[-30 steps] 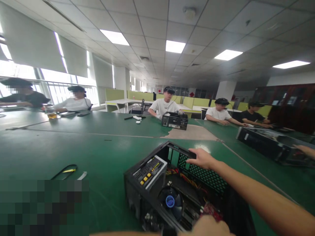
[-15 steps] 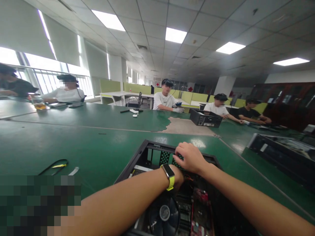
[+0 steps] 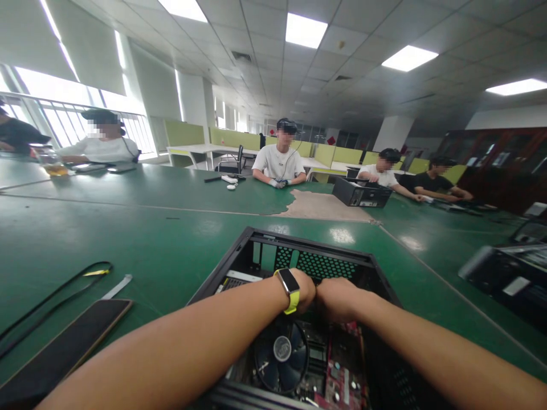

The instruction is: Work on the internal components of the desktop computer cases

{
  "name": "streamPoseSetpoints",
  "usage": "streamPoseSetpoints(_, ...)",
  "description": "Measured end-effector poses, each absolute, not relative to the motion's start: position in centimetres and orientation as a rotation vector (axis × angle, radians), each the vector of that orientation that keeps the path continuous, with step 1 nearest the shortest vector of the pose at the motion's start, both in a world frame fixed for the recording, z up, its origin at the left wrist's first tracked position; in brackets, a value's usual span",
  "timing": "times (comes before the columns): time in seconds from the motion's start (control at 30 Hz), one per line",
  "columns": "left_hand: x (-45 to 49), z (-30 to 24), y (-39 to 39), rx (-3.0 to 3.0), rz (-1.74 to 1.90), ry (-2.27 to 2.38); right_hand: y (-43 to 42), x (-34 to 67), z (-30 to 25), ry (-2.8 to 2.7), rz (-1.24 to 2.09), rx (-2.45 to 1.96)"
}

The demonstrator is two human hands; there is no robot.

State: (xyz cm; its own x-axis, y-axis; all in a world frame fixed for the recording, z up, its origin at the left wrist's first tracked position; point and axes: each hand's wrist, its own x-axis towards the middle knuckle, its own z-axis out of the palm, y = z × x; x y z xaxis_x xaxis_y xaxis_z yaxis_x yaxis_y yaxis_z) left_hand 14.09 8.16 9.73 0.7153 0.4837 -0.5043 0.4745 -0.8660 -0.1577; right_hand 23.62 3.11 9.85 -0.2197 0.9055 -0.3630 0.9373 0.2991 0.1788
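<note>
An open black computer case (image 3: 265, 242) lies on the green table (image 3: 171, 239) right in front of me. Inside it I see a round cooler fan (image 3: 281, 348) and a red circuit board (image 3: 342, 378). Both my forearms reach down into the case. My left hand (image 3: 304, 290), with a yellow-strapped watch on the wrist, sits next to my right hand (image 3: 337, 297) near the perforated far wall. The fingers of both hands point down into the case and are hidden.
A dark phone (image 3: 64, 347), a black cable (image 3: 51, 290) and a white strip (image 3: 116, 286) lie at my left. Another black case (image 3: 506, 279) lies at the right. Several people sit along the far side, one beside a third case (image 3: 362, 192).
My right hand has come off the case's far rim and dropped inside beside my left hand. My view has tilted down, and a dark phone now shows at my left.
</note>
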Motion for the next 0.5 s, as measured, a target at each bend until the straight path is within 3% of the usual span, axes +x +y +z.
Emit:
streamPoseSetpoints(0.27, 14.5, 9.1, 8.2, -2.877, 0.916, -0.733, 3.2, 23.9, 9.4, 2.203, -0.112, 1.664)
streamPoseSetpoints(0.5, 15.0, 6.2, 8.8, -2.928, 0.74, -0.821, 2.2, 23.0, 11.5, 2.099, -0.102, 1.692)
